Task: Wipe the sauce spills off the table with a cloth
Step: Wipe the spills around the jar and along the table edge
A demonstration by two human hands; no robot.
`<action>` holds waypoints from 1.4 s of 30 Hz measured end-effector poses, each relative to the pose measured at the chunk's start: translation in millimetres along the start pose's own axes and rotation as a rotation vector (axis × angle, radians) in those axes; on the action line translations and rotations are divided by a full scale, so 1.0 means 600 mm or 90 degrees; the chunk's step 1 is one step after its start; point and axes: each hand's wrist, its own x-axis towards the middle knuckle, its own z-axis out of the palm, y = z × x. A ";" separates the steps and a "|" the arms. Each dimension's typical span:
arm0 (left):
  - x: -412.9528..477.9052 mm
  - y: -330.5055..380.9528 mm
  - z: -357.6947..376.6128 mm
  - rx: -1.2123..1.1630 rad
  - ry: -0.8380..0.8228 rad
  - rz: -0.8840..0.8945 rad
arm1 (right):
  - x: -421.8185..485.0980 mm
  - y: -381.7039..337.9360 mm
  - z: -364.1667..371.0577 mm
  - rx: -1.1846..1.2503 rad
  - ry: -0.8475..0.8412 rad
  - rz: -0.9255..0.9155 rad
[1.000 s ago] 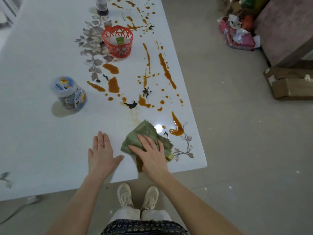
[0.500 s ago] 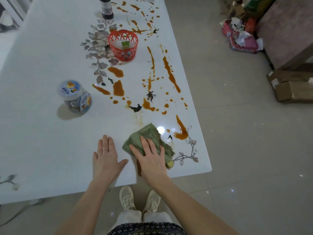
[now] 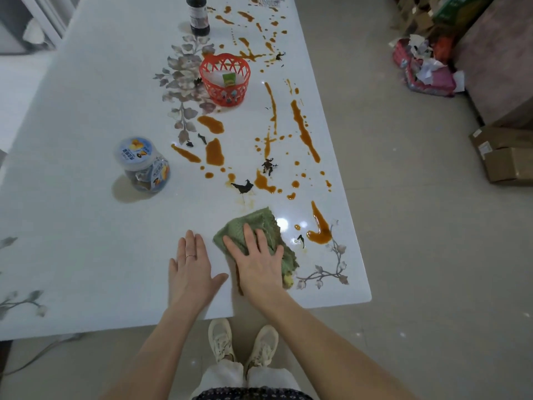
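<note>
White table: near right corner in work. Sauce spills run brown from that corner up the right half to the far end. Most of the job remains, by my estimate.

Green cloth: bunched, lying flat on the table near the front edge, just left of the hook-shaped puddle, not touching it.

Right hand: flat on the cloth, fingers straight and spread, pressing rather than gripping. Left hand: palm down on bare table just beside it, fingers straight, holding nothing, bracing.

Brown smear: by the heel of the right palm, at the cloth's near edge.

Method notes (judgement):
- Sweep right into the hook-shaped puddle, then draw inward, away from the table edge, so sauce does not go over onto the floor.
- Even palm pressure; thick sauce will likely streak if skimmed.
- Refold to a clean face once soiled, else it smears.
- Go back over the smear at the palm.
- Work outward from here; red basket and labelled jar need lifting later, as spills lie beside them.
- Small drop comes up in the same pass.
</note>
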 end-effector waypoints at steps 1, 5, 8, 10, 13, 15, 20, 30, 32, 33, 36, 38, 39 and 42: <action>-0.001 0.001 -0.001 0.001 -0.001 0.001 | 0.016 0.009 -0.007 -0.009 0.005 -0.010; -0.004 -0.005 -0.003 0.013 0.001 0.009 | 0.073 0.024 -0.040 0.017 0.023 0.019; -0.005 -0.009 -0.002 0.008 0.000 0.005 | 0.039 0.003 -0.027 0.039 0.021 0.040; -0.005 -0.009 -0.002 0.007 0.000 0.001 | -0.013 0.004 -0.001 0.022 0.021 0.009; -0.004 -0.008 -0.002 0.002 0.001 0.006 | -0.051 0.054 0.009 -0.022 0.001 -0.034; -0.003 -0.007 -0.005 -0.001 0.000 0.003 | -0.029 0.084 -0.007 -0.017 0.000 -0.011; -0.004 -0.006 -0.004 -0.010 -0.009 -0.001 | -0.027 0.083 -0.009 0.047 0.044 0.024; -0.001 -0.003 -0.004 -0.022 -0.018 -0.016 | -0.033 0.137 -0.001 0.066 0.100 0.013; -0.003 0.002 -0.002 -0.021 -0.015 -0.029 | -0.064 0.135 0.023 0.071 0.116 -0.024; -0.003 0.006 -0.001 -0.019 -0.011 -0.032 | -0.086 0.145 0.040 0.067 0.132 -0.058; -0.004 0.025 0.005 -0.015 -0.006 -0.011 | -0.118 0.192 0.061 0.045 0.139 -0.118; -0.005 0.044 0.009 -0.015 -0.002 0.001 | -0.095 0.213 0.045 0.047 0.146 -0.108; -0.005 0.052 0.011 -0.015 0.000 0.004 | -0.079 0.212 0.032 0.068 0.144 -0.082; -0.007 0.074 0.017 -0.009 0.001 0.015 | -0.061 0.195 0.012 0.108 0.140 -0.011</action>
